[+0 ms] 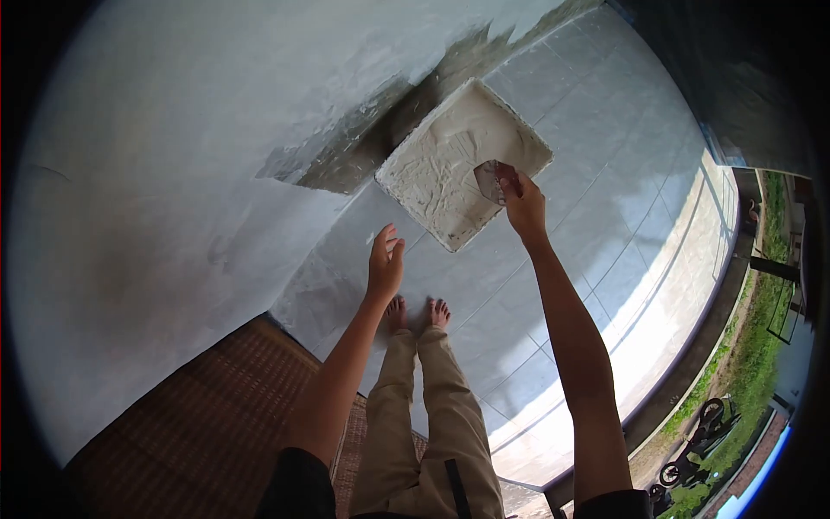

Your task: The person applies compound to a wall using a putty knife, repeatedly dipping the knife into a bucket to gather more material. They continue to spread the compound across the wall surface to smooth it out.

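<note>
My right hand is closed around a putty knife with a wide flat metal blade. The blade overlaps the right side of a square tray spread with pale, wet plaster. Ridges and scrape marks run across the plaster, and dried bits crust the tray's rim. My left hand hangs empty in front of me, fingers apart, between the wall and the tray's near corner.
A whitish wall rises on the left, with a rough grey unplastered patch low down by the tray. Grey tiles cover the floor. A woven panel stands at lower left. Outside, beyond the sunlit floor edge, are grass and a motorbike.
</note>
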Demonstrator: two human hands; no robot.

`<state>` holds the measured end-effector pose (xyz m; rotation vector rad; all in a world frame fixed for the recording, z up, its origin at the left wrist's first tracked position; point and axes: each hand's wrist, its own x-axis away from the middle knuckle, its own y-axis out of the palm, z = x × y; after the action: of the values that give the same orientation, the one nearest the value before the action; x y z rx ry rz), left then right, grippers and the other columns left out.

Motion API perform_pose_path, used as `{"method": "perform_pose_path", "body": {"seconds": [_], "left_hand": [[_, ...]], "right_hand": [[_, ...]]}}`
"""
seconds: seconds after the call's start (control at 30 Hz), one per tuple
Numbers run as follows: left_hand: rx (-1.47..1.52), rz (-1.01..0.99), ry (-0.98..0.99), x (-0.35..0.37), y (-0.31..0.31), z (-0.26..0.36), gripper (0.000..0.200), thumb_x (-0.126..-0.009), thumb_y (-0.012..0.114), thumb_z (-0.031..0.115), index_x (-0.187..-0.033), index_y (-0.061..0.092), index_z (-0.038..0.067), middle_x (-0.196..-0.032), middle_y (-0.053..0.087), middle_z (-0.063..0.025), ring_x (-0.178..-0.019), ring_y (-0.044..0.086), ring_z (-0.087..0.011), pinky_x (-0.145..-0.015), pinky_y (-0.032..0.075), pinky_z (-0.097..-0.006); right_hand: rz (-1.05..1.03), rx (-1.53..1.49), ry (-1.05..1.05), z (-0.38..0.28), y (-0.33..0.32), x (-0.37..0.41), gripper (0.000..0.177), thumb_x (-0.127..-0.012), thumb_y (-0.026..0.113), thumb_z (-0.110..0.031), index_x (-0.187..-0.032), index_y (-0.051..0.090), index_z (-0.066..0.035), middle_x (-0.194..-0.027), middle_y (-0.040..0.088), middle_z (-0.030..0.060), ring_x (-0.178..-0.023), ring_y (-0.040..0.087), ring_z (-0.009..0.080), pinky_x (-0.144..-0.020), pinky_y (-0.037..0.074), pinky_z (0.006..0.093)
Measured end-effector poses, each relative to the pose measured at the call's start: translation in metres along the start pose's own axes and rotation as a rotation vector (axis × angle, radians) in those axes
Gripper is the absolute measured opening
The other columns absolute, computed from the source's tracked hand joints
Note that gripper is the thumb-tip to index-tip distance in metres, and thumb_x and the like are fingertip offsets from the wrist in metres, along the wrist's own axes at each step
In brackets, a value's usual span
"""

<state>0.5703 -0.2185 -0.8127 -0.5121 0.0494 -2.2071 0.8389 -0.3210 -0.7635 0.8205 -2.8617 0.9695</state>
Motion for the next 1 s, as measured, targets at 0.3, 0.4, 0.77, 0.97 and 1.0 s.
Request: {"method": "perform_pose_path", "body": {"seconds": [0.3,0.4,0.77,0.97,1.0], "left_hand": [[0.042,0.017,-0.062,-0.053,0.055,-0.078,0.064,-0.1,0.054,0.022,-0.152,0.023,0.002,-0.145,0.039,-0.0207,-0.126,0.049,-0.03,-0.102,0.044,-0.0419],[0.09,-0.01,-0.073,-0.058,0.061,-0.083,0.066,-0.1,0.054,0.022,-0.154,0.02,0.002,-0.144,0.04,-0.0202,-0.126,0.049,-0.0302,-0.102,0.044,-0.0414],[0.122,-0.044,-0.129,-0.057,0.069,-0.072,0.074,-0.1,0.054,0.024,-0.155,0.013,-0.002,-0.145,0.038,-0.0245,-0.126,0.05,-0.0299,-0.103,0.043,-0.0408],[0.101,-0.063,-0.162,-0.054,0.069,-0.065,0.077,-0.1,0.053,0.027,-0.156,0.009,-0.002,-0.147,0.037,-0.0269,-0.127,0.051,-0.0297,-0.104,0.041,-0.0386],[0.11,-0.066,-0.147,-0.055,0.07,-0.067,0.078,-0.099,0.053,0.027,-0.156,0.008,-0.002,-0.147,0.036,-0.0282,-0.126,0.051,-0.0308,-0.102,0.044,-0.0402]], "right_hand": [[-0.212,0.592,-0.524,0.01,0.066,-0.086,0.021,-0.098,0.054,-0.016,-0.106,0.072,-0.022,-0.092,0.073,0.0031,-0.09,0.067,0.0233,-0.09,0.041,0.0498],[-0.218,0.681,-0.705,0.022,0.08,-0.097,0.024,-0.097,0.053,-0.013,-0.103,0.073,-0.025,-0.091,0.073,-0.0022,-0.093,0.066,0.0185,-0.093,0.039,0.049],[-0.337,0.824,-0.875,0.028,0.028,-0.097,0.02,-0.098,0.054,-0.017,-0.104,0.072,-0.024,-0.096,0.074,-0.0057,-0.097,0.065,0.0141,-0.097,0.038,0.05],[-0.534,0.958,-0.788,0.029,-0.003,-0.081,0.015,-0.098,0.056,-0.022,-0.104,0.07,-0.022,-0.093,0.072,-0.0038,-0.1,0.064,0.0174,-0.101,0.035,0.0583],[-0.607,0.994,-0.78,0.03,-0.004,-0.081,0.013,-0.096,0.058,-0.02,-0.104,0.069,-0.022,-0.093,0.071,-0.0032,-0.102,0.063,0.0184,-0.101,0.035,0.0596]]}}
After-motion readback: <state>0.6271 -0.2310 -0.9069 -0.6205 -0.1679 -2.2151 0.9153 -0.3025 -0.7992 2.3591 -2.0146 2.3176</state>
